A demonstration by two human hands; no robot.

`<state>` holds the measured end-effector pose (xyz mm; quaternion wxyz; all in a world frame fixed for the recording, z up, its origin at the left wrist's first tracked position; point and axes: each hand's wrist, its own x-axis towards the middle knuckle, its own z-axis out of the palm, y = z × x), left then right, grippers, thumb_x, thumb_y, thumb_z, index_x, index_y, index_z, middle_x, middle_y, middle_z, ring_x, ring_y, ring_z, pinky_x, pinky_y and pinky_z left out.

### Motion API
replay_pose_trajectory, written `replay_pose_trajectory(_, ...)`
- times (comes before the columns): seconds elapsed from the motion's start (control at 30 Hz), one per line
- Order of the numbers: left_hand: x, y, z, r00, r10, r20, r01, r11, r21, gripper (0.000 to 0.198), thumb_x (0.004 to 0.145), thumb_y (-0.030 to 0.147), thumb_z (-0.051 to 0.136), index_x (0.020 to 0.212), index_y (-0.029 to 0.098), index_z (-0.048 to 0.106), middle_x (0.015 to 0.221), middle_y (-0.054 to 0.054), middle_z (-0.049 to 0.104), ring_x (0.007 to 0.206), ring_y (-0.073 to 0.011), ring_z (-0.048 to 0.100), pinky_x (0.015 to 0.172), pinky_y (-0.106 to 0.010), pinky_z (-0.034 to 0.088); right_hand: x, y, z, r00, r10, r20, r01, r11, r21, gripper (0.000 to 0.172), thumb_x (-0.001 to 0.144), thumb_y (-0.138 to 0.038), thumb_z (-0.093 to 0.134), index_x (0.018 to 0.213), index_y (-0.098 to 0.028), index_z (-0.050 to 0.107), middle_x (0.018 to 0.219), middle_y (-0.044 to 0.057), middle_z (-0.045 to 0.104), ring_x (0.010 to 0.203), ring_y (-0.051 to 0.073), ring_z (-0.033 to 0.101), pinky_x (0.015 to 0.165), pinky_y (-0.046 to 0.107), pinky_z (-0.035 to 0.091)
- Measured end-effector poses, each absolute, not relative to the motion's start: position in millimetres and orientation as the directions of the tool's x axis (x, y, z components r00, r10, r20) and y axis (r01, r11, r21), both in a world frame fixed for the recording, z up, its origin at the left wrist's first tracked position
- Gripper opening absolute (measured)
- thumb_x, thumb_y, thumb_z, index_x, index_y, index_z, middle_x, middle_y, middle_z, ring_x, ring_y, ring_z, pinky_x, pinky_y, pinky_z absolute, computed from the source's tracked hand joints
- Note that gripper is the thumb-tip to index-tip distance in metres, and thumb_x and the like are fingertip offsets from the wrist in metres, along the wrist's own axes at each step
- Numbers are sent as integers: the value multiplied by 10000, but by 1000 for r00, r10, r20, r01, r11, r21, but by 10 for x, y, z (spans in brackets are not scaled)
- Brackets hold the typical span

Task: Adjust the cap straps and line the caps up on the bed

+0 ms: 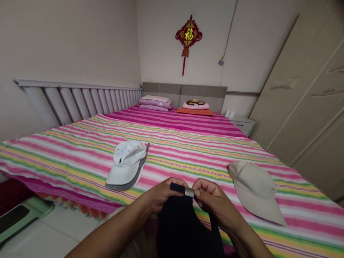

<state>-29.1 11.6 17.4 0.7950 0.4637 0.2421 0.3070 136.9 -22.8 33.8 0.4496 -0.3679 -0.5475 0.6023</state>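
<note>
You have the black cap (185, 229) in front of you at the near edge of the bed, low in the view, with both hands at its strap (177, 188). Your left hand (163, 195) pinches the strap between thumb and fingers, just left of the metal buckle (189, 192); the fingers are bent and close together. Your right hand (213, 199) has its thumb and curled forefinger pinched at the buckle's right end — its other fingers are folded in, and how firmly they press you cannot tell from here. The cap's dark body hangs below your hands, its lower part cut off by the bottom of the view. Beyond your left hand, a white cap (130, 156) lies on the striped sheet (182, 154), brim toward you, with a gray brim (133, 185) showing beneath it. To the right of your right hand, and apart from it, a beige cap (254, 188) rests on the same sheet, its brim pointing toward the lower right. Farther back, near the headboard (163, 89), sit folded purple bedding (158, 104) on the left and an orange cloth (195, 111) on the right — both well apart from your hands.
</note>
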Motion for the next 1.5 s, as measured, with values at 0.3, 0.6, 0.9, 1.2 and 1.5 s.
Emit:
replay_pose_trajectory(0.3, -291, 85, 56, 642, 766, -39, -413, 388, 824, 253, 514, 279, 752, 662, 117, 627, 588, -18, 610, 468, -62, 494, 463, -162, 333, 1381, -191, 288, -297, 955, 5, -211, -61, -976, 190, 676, -286, 604, 598, -162, 483, 443, -84, 317, 411, 48, 187, 397, 200, 119)
replay_pose_trajectory(0.6, -304, 181, 36, 496, 868, -14, -467, 281, 838, 209, 594, 297, 689, 596, 102, 615, 479, 19, 500, 411, -40, 406, 423, -156, 283, 1571, -71, 215, -101, 994, 30, -471, -21, -882, 185, 760, -326, 557, 681, -197, 451, 499, -80, 411, 359, 32, 199, 374, 184, 178)
replay_pose_trajectory(0.9, -130, 154, 10, 601, 795, -80, -377, 371, 848, 164, 664, 262, 644, 700, 105, 617, 547, 15, 510, 466, -59, 429, 499, -190, 310, 1326, -114, 296, -236, 964, 121, -16, 120, -993, 206, 655, -316, 668, 756, -168, 565, 674, -29, 519, 602, 100, 449, 565, 218, 360)
replay_pose_trajectory(1.2, -666, 284, -409, 737, 660, -146, -114, 334, 936, 260, 648, 315, 666, 814, 115, 650, 666, -21, 595, 564, -86, 483, 541, -190, 340, 1454, -17, 436, -76, 997, 35, -163, 22, -986, 279, 663, -373, 659, 819, -174, 543, 596, -51, 476, 461, 66, 389, 433, 189, 299)
replay_pose_trajectory(1.5, -921, 125, -769, 577, 812, -89, -407, 380, 831, 250, 666, 248, 650, 880, 119, 636, 766, -65, 652, 657, -141, 584, 648, -245, 424, 1704, 316, 452, -170, 972, -161, -299, -206, -932, 250, 687, -388, 643, 771, -160, 582, 387, -78, 432, 316, 43, 296, 317, 154, 216)
